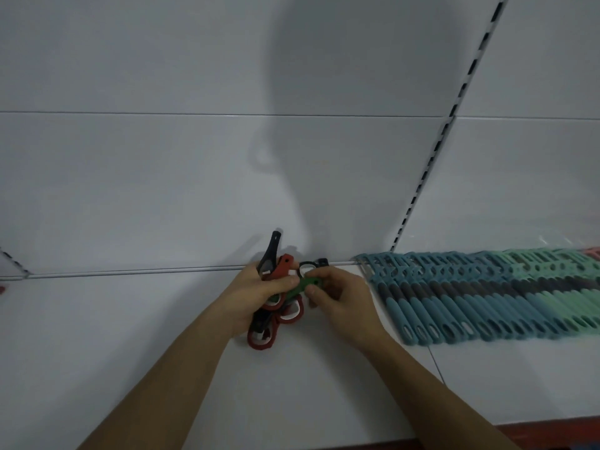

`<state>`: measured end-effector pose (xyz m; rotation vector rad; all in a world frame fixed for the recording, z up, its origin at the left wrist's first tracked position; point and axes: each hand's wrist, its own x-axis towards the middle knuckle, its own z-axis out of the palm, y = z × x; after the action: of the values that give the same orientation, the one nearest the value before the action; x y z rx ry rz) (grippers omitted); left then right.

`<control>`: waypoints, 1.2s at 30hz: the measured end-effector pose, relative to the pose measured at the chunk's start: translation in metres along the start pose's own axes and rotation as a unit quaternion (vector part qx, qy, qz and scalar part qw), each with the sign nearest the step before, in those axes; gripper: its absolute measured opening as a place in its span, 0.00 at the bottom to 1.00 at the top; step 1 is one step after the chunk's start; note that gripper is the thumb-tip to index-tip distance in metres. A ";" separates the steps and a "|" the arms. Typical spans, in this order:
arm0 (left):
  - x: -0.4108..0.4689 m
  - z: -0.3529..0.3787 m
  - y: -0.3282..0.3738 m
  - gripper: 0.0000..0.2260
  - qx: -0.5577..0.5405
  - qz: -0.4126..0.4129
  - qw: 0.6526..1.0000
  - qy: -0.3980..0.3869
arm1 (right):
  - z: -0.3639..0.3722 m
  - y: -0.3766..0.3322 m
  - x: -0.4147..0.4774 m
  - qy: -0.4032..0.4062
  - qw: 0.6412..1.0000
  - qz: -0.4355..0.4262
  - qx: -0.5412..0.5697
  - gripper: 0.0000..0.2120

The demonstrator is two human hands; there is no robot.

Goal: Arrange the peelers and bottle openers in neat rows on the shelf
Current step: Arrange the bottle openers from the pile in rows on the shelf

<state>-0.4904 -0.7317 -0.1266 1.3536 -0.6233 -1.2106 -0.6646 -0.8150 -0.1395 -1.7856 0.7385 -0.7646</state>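
My left hand (250, 300) grips a bunch of bottle openers (279, 315), red, black and green, held just above the white shelf (130, 336). Black and red handles stick up past my fingers toward the back wall. My right hand (341, 300) pinches the end of a green opener (306, 285) that lies across the top of the bunch. To the right, a long neat row of peelers (487, 303) in blue and mint green lies on the shelf, handles toward me and overlapping one another.
The white back panel (194, 173) rises behind the shelf, with a slotted upright (431, 151) running up it. The shelf's red front edge (552, 431) shows at the bottom right. A pink item (592, 254) peeks in at the far right end of the peeler row.
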 end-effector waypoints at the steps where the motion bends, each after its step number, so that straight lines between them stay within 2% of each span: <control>1: -0.001 -0.002 0.000 0.14 0.012 0.000 1.000 -0.005 | -0.002 -0.001 0.003 0.015 0.999 0.015 0.042 0.09; 4: -0.003 -0.012 0.004 0.13 0.031 0.000 0.999 0.009 | -0.007 -0.006 0.013 0.042 0.990 0.052 0.122 0.17; 7: -0.004 -0.022 0.010 0.08 0.065 0.003 0.998 0.026 | -0.005 -0.007 0.026 0.048 0.997 0.038 0.045 0.20; 10: -0.006 -0.030 0.012 0.03 0.083 0.012 0.996 0.027 | 0.002 -0.009 0.038 0.063 0.997 0.044 -0.001 0.16; 11: -0.007 -0.034 0.011 0.04 0.089 0.014 0.995 0.033 | 0.005 -0.010 0.042 0.049 0.997 0.058 0.008 0.13; 14: -0.012 -0.046 0.009 0.14 0.113 0.010 0.991 0.065 | 0.013 -0.010 0.048 -0.031 0.995 0.088 0.022 0.05; 19: -0.022 -0.063 0.003 0.19 0.095 0.007 0.994 0.056 | 0.024 -0.010 0.057 -0.090 0.973 0.123 0.175 0.06; 23: -0.023 -0.074 0.003 0.17 0.025 0.005 0.997 0.070 | 0.024 -0.009 0.068 -0.040 0.979 0.104 0.169 0.12; 24: -0.023 -0.077 0.002 0.15 0.012 -0.004 0.996 0.087 | 0.021 -0.009 0.071 -0.039 0.984 0.093 0.144 0.12; 26: -0.023 -0.080 0.001 0.13 -0.011 -0.030 0.993 0.117 | 0.016 -0.009 0.076 -0.089 0.993 0.070 0.029 0.12; 29: -0.024 -0.076 0.003 0.17 -0.048 -0.072 0.989 0.120 | 0.023 -0.011 0.079 -0.174 0.965 0.047 -0.191 0.13; 31: -0.027 -0.070 0.006 0.24 -0.025 -0.092 0.991 0.091 | 0.034 -0.014 0.076 -0.137 0.961 0.023 -0.238 0.13; 34: -0.031 -0.061 0.014 0.28 0.029 -0.106 0.993 0.030 | 0.043 -0.020 0.068 -0.048 0.983 -0.047 -0.173 0.09; 36: -0.032 -0.057 0.018 0.25 0.077 -0.111 0.991 -0.010 | 0.045 -0.027 0.065 -0.088 0.994 -0.036 -0.058 0.09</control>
<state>-0.4445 -0.6843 -0.1108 1.5750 -0.6019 -1.3783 -0.5859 -0.8320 -0.1163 -1.9655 0.6136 -0.6115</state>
